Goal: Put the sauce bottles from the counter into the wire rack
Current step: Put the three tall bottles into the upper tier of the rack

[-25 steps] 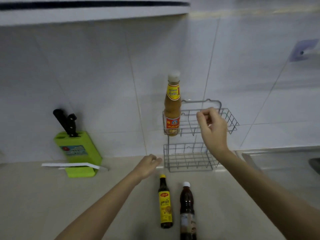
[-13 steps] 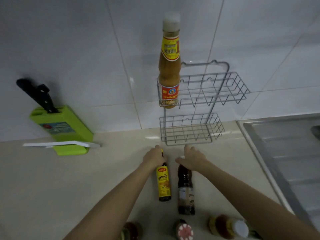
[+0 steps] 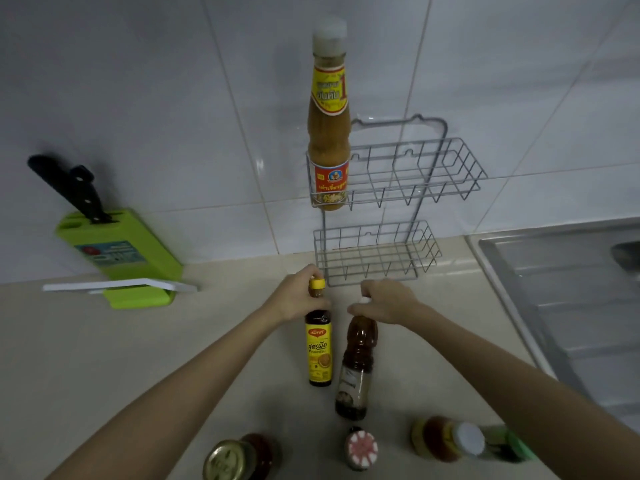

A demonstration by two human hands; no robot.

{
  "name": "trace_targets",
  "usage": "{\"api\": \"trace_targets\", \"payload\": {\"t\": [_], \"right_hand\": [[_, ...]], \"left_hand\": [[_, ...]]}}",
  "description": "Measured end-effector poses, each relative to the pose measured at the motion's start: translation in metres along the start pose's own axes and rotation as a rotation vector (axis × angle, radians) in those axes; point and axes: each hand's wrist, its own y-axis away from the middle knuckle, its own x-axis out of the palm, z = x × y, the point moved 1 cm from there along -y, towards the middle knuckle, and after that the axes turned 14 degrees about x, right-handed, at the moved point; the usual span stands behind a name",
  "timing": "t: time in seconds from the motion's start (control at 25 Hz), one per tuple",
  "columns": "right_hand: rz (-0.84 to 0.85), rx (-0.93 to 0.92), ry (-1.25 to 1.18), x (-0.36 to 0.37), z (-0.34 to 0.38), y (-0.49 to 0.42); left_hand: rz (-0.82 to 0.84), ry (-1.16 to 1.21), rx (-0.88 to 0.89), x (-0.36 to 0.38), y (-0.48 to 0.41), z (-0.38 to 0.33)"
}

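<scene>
1. Standing along the near edge of the pale beige counter (image 3: 104, 358) are a jar with a gold lid (image 3: 227, 460), a small jar with a red-and-white cap (image 3: 361, 448) and a cluster of bottles with white and green caps (image 3: 464, 438).
2. Further in, two dark sauce bottles stand upright side by side: the yellow-label bottle (image 3: 319, 351) and the brown bottle (image 3: 356, 368).
3. The left hand (image 3: 298, 299) has its fingers wrapped round the yellow-capped neck of the yellow-label bottle.
4. The right hand (image 3: 384, 301) has its fingers closed over the white-capped top of the brown bottle.
5. To the left, a green knife block (image 3: 117, 251) with black handles leans near the wall, a white strip lying in front of it.
6. On the right, a steel sink (image 3: 554, 306) is set into the counter.
7. Against the white tiled wall (image 3: 138, 98) stands the two-tier wire rack (image 3: 398, 216); its lower basket sits just behind the hands.
8. A tall orange sauce bottle (image 3: 328, 133) stands at the left end of the upper basket.
</scene>
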Motion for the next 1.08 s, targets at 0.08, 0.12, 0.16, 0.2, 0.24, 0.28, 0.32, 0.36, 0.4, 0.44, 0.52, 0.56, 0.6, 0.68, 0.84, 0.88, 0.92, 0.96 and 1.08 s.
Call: {"api": "trace_targets", "payload": {"t": [0.08, 0.12, 0.16, 0.2, 0.24, 0.28, 0.32, 0.36, 0.4, 0.44, 0.52, 0.56, 0.6, 0.68, 0.84, 0.88, 0.92, 0.96, 1.08], "right_hand": [[-0.025, -0.040, 0.068, -0.005, 0.002, 0.011], [0.000, -0.044, 0.078, -0.007, 0.003, 0.017], [0.065, -0.025, 0.043, -0.009, 0.002, 0.023], [0.153, 0.002, -0.027, -0.013, -0.001, 0.030], [0.228, 0.031, -0.095, -0.015, -0.004, 0.036], [0.255, 0.046, -0.125, -0.019, -0.007, 0.043], [0.233, 0.039, -0.119, -0.022, -0.011, 0.049], [0.171, 0.016, -0.100, -0.027, -0.012, 0.060], [0.089, -0.024, -0.082, -0.032, -0.013, 0.068], [-0.004, -0.074, -0.062, -0.038, -0.012, 0.077], [-0.199, -0.176, -0.004, -0.056, -0.011, 0.096], [-0.291, -0.217, 0.003, -0.070, -0.010, 0.104], [-0.381, -0.250, -0.019, -0.087, -0.010, 0.113], [-0.559, -0.291, -0.107, -0.133, -0.006, 0.132], [-0.808, -0.300, -0.288, -0.222, 0.002, 0.164], [-0.827, -0.285, -0.332, -0.239, 0.002, 0.166], [-0.839, -0.268, -0.375, -0.253, 0.001, 0.166], [-0.851, -0.251, -0.418, -0.266, -0.001, 0.164], [-0.925, -0.227, -0.456, -0.292, -0.003, 0.157]], "left_hand": [[0.021, -0.071, 0.067, -0.005, 0.011, -0.009], [0.020, -0.081, 0.080, -0.005, 0.015, -0.013], [0.016, -0.087, 0.081, -0.006, 0.019, -0.017], [0.018, -0.102, 0.084, -0.007, 0.024, -0.024], [0.032, -0.129, 0.086, -0.008, 0.028, -0.029], [0.052, -0.177, 0.099, -0.009, 0.032, -0.035], [0.068, -0.235, 0.113, -0.009, 0.036, -0.041], [0.067, -0.293, 0.137, -0.012, 0.041, -0.050], [0.047, -0.333, 0.162, -0.016, 0.046, -0.059], [0.012, -0.362, 0.197, -0.022, 0.050, -0.070], [-0.059, -0.435, 0.268, -0.038, 0.056, -0.097], [-0.084, -0.471, 0.293, -0.049, 0.058, -0.112], [-0.110, -0.481, 0.308, -0.060, 0.060, -0.128], [-0.161, -0.402, 0.299, -0.085, 0.059, -0.161], [-0.264, -0.334, 0.348, -0.131, 0.047, -0.222], [-0.295, -0.341, 0.375, -0.141, 0.043, -0.235], [-0.329, -0.348, 0.398, -0.149, 0.037, -0.249], [-0.365, -0.356, 0.415, -0.156, 0.032, -0.261], [-0.472, -0.385, 0.462, -0.167, 0.011, -0.285]]}}
